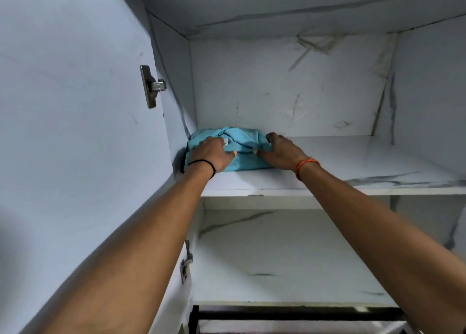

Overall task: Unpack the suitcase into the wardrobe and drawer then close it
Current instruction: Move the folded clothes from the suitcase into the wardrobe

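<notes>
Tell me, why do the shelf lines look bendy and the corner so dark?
Head view: the wide-angle lens curves the white marble-pattern shelf edge; a shadow sits left of the folded turquoise cloth, beside the left hand; the right hand looks sharp, not blurred.

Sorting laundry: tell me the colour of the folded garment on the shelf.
Light turquoise blue folded garment, head view.

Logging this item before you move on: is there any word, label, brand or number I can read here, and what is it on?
No text can be read.
Small white tag on the folded blue garment, by the left hand: too small and blurred to read.
Wardrobe shelf, open door and metal hinge: no writing visible.
Right hand rests on the garment; nothing printed shows there.
</notes>
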